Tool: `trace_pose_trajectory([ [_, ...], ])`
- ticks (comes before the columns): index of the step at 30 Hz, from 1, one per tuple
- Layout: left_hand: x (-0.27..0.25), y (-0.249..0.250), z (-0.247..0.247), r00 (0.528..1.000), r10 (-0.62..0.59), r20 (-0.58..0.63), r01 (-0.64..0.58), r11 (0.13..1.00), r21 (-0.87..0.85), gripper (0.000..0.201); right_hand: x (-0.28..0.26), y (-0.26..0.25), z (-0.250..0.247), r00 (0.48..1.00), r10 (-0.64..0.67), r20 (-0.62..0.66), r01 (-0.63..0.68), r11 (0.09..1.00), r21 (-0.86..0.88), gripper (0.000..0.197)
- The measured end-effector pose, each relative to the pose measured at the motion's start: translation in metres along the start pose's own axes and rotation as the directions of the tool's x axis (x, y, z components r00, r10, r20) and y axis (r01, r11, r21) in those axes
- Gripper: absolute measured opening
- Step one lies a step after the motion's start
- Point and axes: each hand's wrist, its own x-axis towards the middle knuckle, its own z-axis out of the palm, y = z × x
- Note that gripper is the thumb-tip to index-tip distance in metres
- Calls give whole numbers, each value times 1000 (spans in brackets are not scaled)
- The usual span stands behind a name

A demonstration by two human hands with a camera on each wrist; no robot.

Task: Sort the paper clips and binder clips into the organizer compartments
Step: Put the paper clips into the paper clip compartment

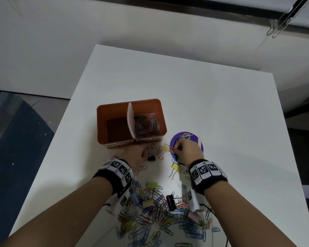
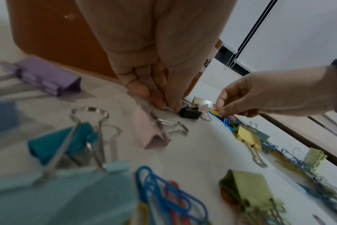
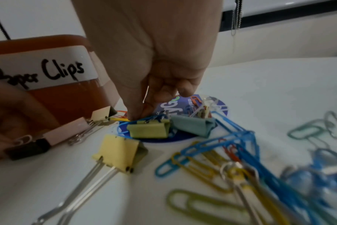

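Note:
An orange organizer (image 1: 114, 111) with a white divider (image 1: 130, 118) stands mid-table. Its right compartment, labelled "Paper Clips" (image 3: 42, 71), holds several paper clips (image 1: 148, 123); the left compartment looks bare. Just in front of it my left hand (image 2: 168, 106) pinches the wire handle of a small black binder clip (image 2: 190, 113) that lies on the table. My right hand (image 1: 176, 147) is over a purple round lid (image 1: 194, 139), where thumb and forefinger pinch a red-orange paper clip (image 2: 216, 109). A large mixed pile of clips (image 1: 159, 216) lies near me.
Loose binder clips lie around the hands: yellow (image 3: 121, 152), pink (image 2: 150, 134), teal (image 2: 54, 144), purple (image 2: 48, 77), and grey-blue (image 3: 192, 124) on the lid. The white table's left edge (image 1: 48, 145) drops to a dark floor. A bead cord (image 1: 278, 24) hangs far right.

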Motion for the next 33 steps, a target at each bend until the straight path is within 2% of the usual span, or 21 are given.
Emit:
trace_pose_trajectory([
  [5,3,0,5,999,37,4,-37,998,50,25,-8,9,3,999,-29,-43,35,990,139,13],
  [12,5,-4,14,997,72,-38,-66,988,142,19,-8,26,-3,993,44,-107,-16,969,246,7],
  [17,8,-2,14,994,108,-16,-102,974,200,16,-8,27,-6,997,7,-74,12,968,252,17],
  [20,7,-2,14,995,82,-57,-73,986,149,20,-5,24,-3,999,-8,-49,21,964,266,14],
  [22,8,-3,16,997,61,-53,-52,988,148,20,-5,20,0,1000,-25,-17,28,975,221,14],
  [25,9,-5,17,998,49,-29,-44,985,166,16,-6,11,4,999,-38,-25,40,997,63,11],
  [28,4,-5,15,997,72,-35,-66,984,166,15,-2,4,2,1000,-11,-6,11,1000,-10,3],
  [29,2,-4,14,995,90,-39,-83,985,149,14,-1,2,1,1000,0,23,1,999,-32,2],
  [31,-3,0,13,985,169,-37,-165,983,80,9,2,0,0,998,2,66,5,995,-100,11],
  [33,-5,9,15,968,251,-16,-251,968,27,4,2,0,0,998,-18,68,27,990,-136,14],
])
